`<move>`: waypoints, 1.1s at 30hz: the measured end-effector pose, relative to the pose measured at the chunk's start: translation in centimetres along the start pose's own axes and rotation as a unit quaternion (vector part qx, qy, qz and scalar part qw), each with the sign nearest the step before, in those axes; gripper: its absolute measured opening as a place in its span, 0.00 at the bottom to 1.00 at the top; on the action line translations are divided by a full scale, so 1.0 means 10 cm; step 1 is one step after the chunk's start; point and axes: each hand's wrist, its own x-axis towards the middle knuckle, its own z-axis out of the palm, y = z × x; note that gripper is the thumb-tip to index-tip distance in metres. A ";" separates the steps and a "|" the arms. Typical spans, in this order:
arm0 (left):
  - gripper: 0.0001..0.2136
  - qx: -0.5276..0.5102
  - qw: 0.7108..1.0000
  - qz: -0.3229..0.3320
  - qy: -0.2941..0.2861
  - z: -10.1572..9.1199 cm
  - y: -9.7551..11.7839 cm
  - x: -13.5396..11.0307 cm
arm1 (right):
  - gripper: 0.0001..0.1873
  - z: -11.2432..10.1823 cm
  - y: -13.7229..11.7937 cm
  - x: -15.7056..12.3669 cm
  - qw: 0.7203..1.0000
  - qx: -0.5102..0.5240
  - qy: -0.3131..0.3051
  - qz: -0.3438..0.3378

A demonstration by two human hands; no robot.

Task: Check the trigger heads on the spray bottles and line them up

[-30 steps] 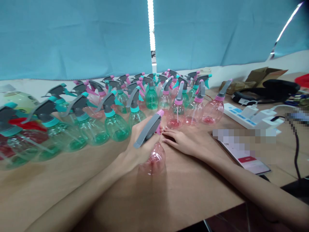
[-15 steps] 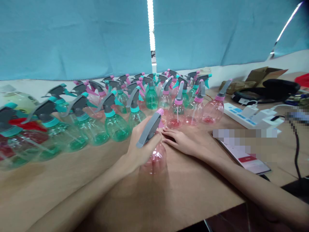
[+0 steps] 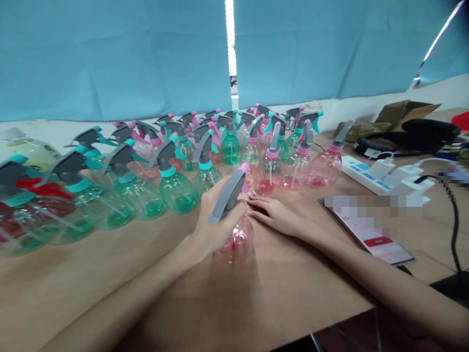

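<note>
A pink spray bottle [image 3: 238,242] with a grey and pink trigger head stands on the table in front of me. My left hand [image 3: 216,210] is wrapped round its neck just under the head, hiding the collar. My right hand [image 3: 280,215] lies low on the tabletop to the right of the bottle, fingers stretched out toward it; whether the fingertips touch it I cannot tell. Close behind my left hand stand a green spray bottle [image 3: 179,193] and another clear-green spray bottle [image 3: 207,177]. Beyond my right hand is a pink spray bottle [image 3: 269,178].
Several more green and pink spray bottles stand in rows along the back and left. On the right are a white power strip [image 3: 362,176] with plugs, a phone [image 3: 381,242], black headphones [image 3: 403,139] and a cardboard box [image 3: 406,113]. The table's front edge [image 3: 344,322] lies at lower right.
Almost nothing differs. The view has shifted very slightly, while both hands and the pink spray bottle keep their places.
</note>
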 end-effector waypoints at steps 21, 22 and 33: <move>0.03 0.051 0.999 -0.004 -0.015 -0.04 0.11 0.02 | 0.23 0.00 -0.01 0.00 1.000 -0.005 -0.004 0.001; 0.04 0.056 0.998 -0.001 -0.013 -0.04 0.12 0.02 | 0.23 -0.01 -0.01 0.00 1.000 -0.005 -0.005 0.000; 0.05 0.070 0.997 0.025 0.002 -0.05 0.13 0.05 | 0.22 -0.02 -0.01 0.00 1.000 0.014 -0.015 0.008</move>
